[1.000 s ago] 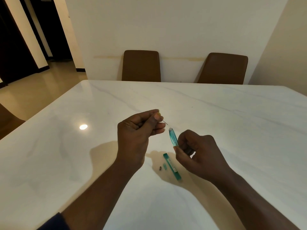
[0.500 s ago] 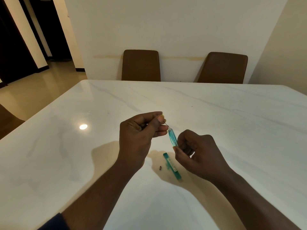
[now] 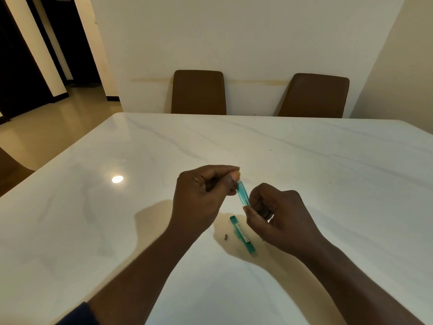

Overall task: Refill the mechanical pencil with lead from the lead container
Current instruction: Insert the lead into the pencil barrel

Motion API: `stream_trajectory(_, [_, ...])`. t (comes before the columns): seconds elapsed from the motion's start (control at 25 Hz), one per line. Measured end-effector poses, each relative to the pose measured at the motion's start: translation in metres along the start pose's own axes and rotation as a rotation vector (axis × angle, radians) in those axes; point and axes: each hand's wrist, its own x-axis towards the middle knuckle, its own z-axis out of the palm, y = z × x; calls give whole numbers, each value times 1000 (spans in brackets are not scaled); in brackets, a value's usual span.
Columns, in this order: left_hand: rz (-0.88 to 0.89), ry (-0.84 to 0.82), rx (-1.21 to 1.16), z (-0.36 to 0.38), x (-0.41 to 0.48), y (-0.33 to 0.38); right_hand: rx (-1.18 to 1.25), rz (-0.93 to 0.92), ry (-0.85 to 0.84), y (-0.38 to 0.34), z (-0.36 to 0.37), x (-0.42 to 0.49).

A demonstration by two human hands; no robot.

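Right hand (image 3: 281, 216) gripped teal pencil (image 3: 242, 194), held nearly upright above white table (image 3: 117, 231). Left hand (image 3: 201, 198) sat at pencil's top end, thumb and finger pinched together; thing pinched too thin to see. Lead container (image 3: 242, 234) lay flat just below pencil. Tiny dark bit (image 3: 225, 237) lay below pencil, little to left.

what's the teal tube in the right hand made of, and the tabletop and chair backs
The teal tube looks like glossy translucent plastic; light passes through it. The tabletop looks like polished marble or marble-look stone: white with grey veins and a sharp lamp reflection. The chair backs are brown, smooth and matte, likely leather or faux leather; I cannot tell which.
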Motion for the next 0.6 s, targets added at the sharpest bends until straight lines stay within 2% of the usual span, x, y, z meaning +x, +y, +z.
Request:
stream_trajectory(0.08, [92, -53, 139, 1, -2, -3, 8, 5, 7, 0, 1, 0])
stream_trajectory(0.2, [127, -95, 163, 0, -1, -8, 41, 31, 29, 2, 4, 0])
stream_trajectory(0.32, [70, -97, 122, -4, 2, -11, 85, 70, 47, 4, 7, 0])
stream_trajectory(0.44, [-10, -21, 139, -8, 4, -12, 136, 111, 92, 2, 6, 0])
stream_trajectory(0.52, [-89, 23, 236, -13, 7, -15, 170, 135, 148, 1, 5, 2])
stream_trajectory(0.6, [-188, -96, 409, -20, 8, -18, 193, 133, 239, 2, 3, 2])
